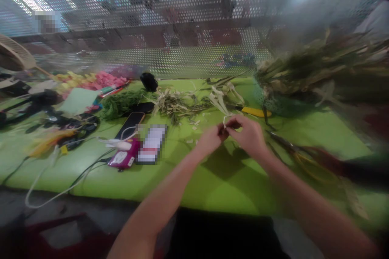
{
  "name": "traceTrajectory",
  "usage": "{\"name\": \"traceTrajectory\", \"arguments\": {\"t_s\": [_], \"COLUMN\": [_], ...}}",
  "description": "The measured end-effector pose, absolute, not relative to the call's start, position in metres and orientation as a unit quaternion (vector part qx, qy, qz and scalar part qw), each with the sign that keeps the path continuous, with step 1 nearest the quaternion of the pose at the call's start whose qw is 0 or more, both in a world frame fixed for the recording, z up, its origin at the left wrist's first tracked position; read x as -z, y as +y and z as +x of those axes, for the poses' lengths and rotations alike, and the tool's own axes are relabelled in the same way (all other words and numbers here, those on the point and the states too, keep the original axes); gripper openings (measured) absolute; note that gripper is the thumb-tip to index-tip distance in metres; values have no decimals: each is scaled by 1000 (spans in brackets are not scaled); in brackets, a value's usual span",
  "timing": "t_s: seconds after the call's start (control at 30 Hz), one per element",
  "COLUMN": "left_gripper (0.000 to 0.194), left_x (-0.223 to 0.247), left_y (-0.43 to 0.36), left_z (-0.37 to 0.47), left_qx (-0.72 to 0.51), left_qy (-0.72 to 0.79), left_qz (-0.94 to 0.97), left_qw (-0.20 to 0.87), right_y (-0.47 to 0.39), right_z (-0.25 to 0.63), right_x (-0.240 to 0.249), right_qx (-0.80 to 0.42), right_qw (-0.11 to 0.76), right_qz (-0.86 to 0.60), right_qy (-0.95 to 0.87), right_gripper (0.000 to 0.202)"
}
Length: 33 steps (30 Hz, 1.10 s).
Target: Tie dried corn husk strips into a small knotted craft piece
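Observation:
Above the green table (182, 188), my left hand (212, 136) and my right hand (247, 132) meet with fingertips pinched together. Between them is the thin pale end of a dried leaf strip (224, 121), which looks like husk. Its broader, curled part rises away from me. Both hands are closed on this strip, though the exact grip of the left fingers is partly hidden. Just beyond lies a tangled pile of dried leaf strips (173, 103), with small pale scraps (194, 124) in front. A yellow-handled knife or cutter (253, 112) rests behind my right hand.
Scissors (285, 142) with yellow handles lie right of my right arm. A green basket (270, 103) of dry stalks stands at the back right. On the left are a dark phone (133, 120), a lit phone (152, 143), a purple box (124, 156) and cables. Perforated mesh (182, 58) borders the back.

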State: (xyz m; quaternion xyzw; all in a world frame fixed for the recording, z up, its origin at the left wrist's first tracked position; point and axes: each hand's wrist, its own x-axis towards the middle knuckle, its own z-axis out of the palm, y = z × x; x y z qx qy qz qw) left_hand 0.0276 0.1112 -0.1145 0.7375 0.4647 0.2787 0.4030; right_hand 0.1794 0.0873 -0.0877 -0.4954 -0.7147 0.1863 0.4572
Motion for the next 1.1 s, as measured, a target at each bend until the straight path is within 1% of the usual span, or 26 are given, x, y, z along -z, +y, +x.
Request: {"name": "traceTrajectory", "arguments": {"t_s": [0.2, 0.3, 0.37, 0.5, 0.57, 0.63, 0.77, 0.83, 0.97, 1.1], "left_gripper": [20, 23, 25, 27, 28, 29, 29, 28, 29, 27], "left_x": [106, 105, 106, 102, 99, 97, 96, 98, 99, 98], "left_y": [109, 109, 109, 110, 109, 109, 108, 108, 107, 105], "left_z": [24, 23, 23, 22, 22, 22, 22, 22, 22, 22], "left_qx": [-323, -345, -364, -416, -429, -438, -445, -441, -432, -424], "left_qy": [398, 380, 376, 384, 376, 367, 361, 366, 396, 388], "left_qz": [683, 658, 646, 603, 594, 590, 589, 598, 605, 596], "left_qw": [519, 551, 556, 562, 568, 571, 570, 560, 539, 561], "right_y": [89, 91, 94, 100, 101, 100, 98, 98, 100, 101], "right_z": [183, 184, 185, 190, 192, 193, 192, 191, 193, 195], "right_x": [85, 85, 86, 87, 86, 85, 83, 84, 86, 84], "right_qx": [-181, -191, -231, -324, -347, -363, -347, -337, -335, -321], "right_qw": [487, 497, 510, 550, 551, 531, 467, 454, 484, 512], "right_qz": [-480, -477, -474, -463, -467, -479, -514, -525, -526, -532], "right_qy": [-707, -699, -679, -615, -599, -598, -630, -636, -614, -593], "right_gripper": [10, 8, 8, 16, 17, 19, 25, 26, 19, 16]}}
